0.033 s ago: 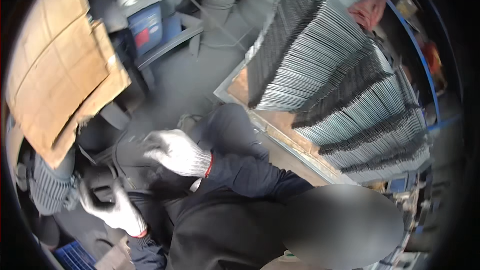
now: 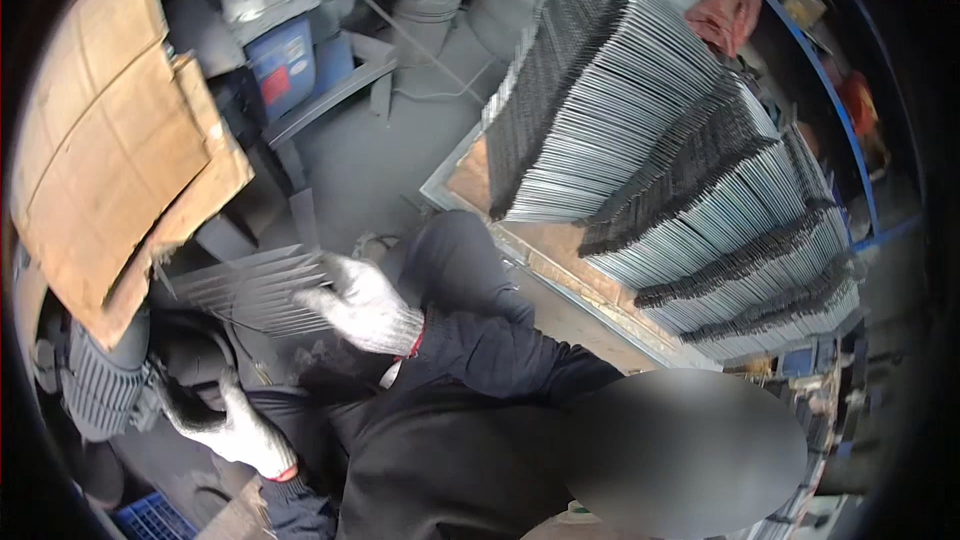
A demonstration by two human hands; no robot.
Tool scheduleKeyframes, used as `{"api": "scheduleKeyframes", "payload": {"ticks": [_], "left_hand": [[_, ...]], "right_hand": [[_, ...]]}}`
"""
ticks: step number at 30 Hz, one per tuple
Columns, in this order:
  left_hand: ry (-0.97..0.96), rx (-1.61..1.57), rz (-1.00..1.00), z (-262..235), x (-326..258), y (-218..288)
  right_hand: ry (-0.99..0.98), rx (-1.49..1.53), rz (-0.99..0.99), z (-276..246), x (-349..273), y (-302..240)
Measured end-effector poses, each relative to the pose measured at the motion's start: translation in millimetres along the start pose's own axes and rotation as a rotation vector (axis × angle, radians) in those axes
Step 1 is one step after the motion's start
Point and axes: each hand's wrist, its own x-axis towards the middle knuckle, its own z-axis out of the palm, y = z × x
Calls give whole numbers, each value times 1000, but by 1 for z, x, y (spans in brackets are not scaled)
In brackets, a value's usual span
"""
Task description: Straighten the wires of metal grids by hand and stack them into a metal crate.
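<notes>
My right hand (image 2: 362, 308), in a white knit glove with a red cuff edge, is closed at the right end of a thin grey metal plate (image 2: 255, 290). The plate shows as a row of repeated slanting stripes, so I cannot tell whether it is one piece or several. Lower left, my left hand (image 2: 240, 435) wears a matching glove with grey, dirty fingers. Its thumb and fingers curve apart with nothing visible between them. Beside its fingertips stands a ribbed grey motor housing (image 2: 100, 385). Dark machine parts lie between the hands, partly in shadow.
Tall stacks of thin metal plates (image 2: 610, 100) stand on a board-topped pallet (image 2: 545, 240) at right. A torn cardboard sheet (image 2: 120, 150) rises at left. Behind are a blue container (image 2: 283, 70) and a grey bucket (image 2: 428, 15). Blue rack posts (image 2: 825, 90) edge the far right.
The striped metal plate now shows at my right hand's fingertips, where only a blur was before. My right hand is sharper; my left hand has barely shifted. The whole view has moved slightly.
</notes>
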Motion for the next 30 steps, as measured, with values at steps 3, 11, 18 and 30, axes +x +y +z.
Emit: {"api": "scheduleKeyframes", "payload": {"ticks": [3, 11, 18, 30], "left_hand": [[-374, -723, -751, 12, -13, -29], [-274, -723, -815, 12, -8, -32], [-598, -660, -709, 43, -3, -83], [-587, -448, -829, 83, 25, -174]], "right_hand": [[183, 419, 78, -12, -16, 5], [388, 361, 313, -42, -18, 31], [-87, 108, 406, -68, 28, 35], [25, 21, 426, -25, 83, 112]]}}
